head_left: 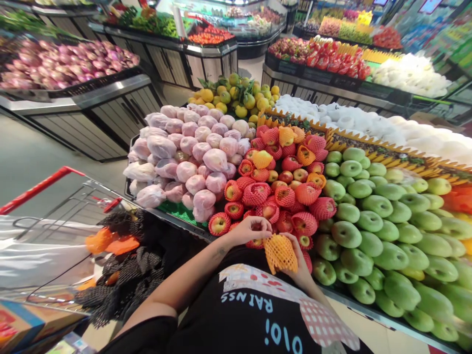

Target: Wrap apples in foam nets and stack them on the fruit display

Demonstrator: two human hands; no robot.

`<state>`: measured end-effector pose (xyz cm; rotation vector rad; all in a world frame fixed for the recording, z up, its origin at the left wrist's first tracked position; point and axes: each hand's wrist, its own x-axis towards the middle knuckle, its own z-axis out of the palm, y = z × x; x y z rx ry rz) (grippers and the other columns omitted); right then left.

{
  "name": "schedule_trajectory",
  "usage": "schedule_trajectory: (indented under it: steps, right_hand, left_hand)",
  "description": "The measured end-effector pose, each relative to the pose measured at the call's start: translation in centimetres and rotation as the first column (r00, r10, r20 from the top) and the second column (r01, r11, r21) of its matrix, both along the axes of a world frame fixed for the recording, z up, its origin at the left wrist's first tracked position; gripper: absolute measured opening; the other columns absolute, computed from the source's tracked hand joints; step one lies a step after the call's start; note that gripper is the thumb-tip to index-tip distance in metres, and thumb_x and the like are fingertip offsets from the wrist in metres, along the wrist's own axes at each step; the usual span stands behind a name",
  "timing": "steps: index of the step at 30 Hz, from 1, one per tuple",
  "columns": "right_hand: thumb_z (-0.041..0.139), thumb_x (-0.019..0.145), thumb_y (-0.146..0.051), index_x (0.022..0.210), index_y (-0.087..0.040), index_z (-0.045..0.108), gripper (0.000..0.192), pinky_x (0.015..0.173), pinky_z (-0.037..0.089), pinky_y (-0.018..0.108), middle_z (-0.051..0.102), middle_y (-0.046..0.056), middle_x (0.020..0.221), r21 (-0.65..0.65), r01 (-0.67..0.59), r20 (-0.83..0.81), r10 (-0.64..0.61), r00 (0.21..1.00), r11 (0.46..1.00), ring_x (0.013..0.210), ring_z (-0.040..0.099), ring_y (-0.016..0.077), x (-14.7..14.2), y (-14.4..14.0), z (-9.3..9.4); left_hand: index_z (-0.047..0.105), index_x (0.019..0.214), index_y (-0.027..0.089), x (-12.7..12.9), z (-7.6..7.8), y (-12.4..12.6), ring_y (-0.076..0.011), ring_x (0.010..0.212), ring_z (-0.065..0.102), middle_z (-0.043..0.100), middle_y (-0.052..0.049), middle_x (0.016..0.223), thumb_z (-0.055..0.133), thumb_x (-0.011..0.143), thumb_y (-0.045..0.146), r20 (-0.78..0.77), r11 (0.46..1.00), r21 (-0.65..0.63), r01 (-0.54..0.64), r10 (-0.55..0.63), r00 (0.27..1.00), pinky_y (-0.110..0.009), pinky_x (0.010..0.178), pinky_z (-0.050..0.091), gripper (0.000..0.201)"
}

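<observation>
Flared, yellow-orange foam-mesh sleeve (279,253): right hand (301,256) holding it, fingers curled; left hand (254,230) hovering half-curled at its edge (I'm unable to tell its grip); I'm favouring light, even tension.

Foam net (280,253) orange, lattice-patterned; shirt (230,322) black; cart handle (37,189) red.

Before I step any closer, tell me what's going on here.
The wearer's right hand holds an orange foam net; the left hand is at its upper edge. Whether fruit is inside is hard to tell. Both hands are by red-netted apples, with green fruit to the right and wrapped fruit to the left.
</observation>
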<state>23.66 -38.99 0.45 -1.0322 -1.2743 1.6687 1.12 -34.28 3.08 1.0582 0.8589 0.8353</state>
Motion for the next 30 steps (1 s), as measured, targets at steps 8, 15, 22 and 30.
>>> schedule_trajectory:
  steps: [8,15,22,30]
  right_hand:
    - [0.094,0.055,-0.031,0.13,-0.032,0.058,0.083,0.111,0.046,0.046,0.064,0.007,0.137,-0.079,-0.089,-0.001,0.089,0.996,0.993,0.128,0.06,0.0308,0.4,0.0,0.2]
    - [0.096,0.048,-0.034,0.132,-0.03,0.056,0.093,0.106,0.05,0.047,0.063,0.009,0.137,-0.123,-0.038,0.006,0.039,0.999,0.992,0.125,0.061,0.0315,0.3,0.0,0.1]
    - [0.086,0.063,-0.042,0.145,-0.033,0.048,0.091,0.102,0.052,0.048,0.068,0.007,0.128,-0.238,0.214,-0.18,-0.26,0.949,0.947,0.117,0.067,0.0332,-0.2,-0.5,1.1]
    - [0.078,0.066,-0.051,0.133,-0.03,0.059,0.073,0.109,0.046,0.057,0.069,0.012,0.132,-0.342,0.252,-0.125,-0.31,0.943,0.905,0.126,0.062,0.0393,0.0,-0.3,0.6]
  left_hand:
    - [0.049,0.076,0.018,2.1,-0.8,-0.8,-0.0024,0.047,0.029,0.044,0.008,0.061,0.082,0.066,0.065,0.12,0.945,-0.32,-0.065,0.109,0.987,-0.02,0.047,0.017,0.059]
    - [0.05,0.079,0.018,3.0,-1.6,-1.0,-0.0036,0.048,0.034,0.044,0.009,0.062,0.08,0.066,0.068,0.031,0.929,-0.357,-0.103,0.122,0.992,-0.021,0.048,0.019,0.059]
    - [0.054,0.094,0.018,1.9,-2.0,-0.9,-0.003,0.05,0.038,0.054,0.008,0.067,0.09,0.058,0.058,0.14,0.927,-0.334,0.171,-0.131,0.982,-0.021,0.05,0.019,0.065]
    - [0.064,0.093,0.016,0.9,-1.2,0.8,-0.0135,0.075,0.058,0.066,-0.001,0.082,0.083,0.074,0.046,-0.224,0.992,0.055,0.109,-0.094,0.97,-0.027,0.071,0.046,0.04]
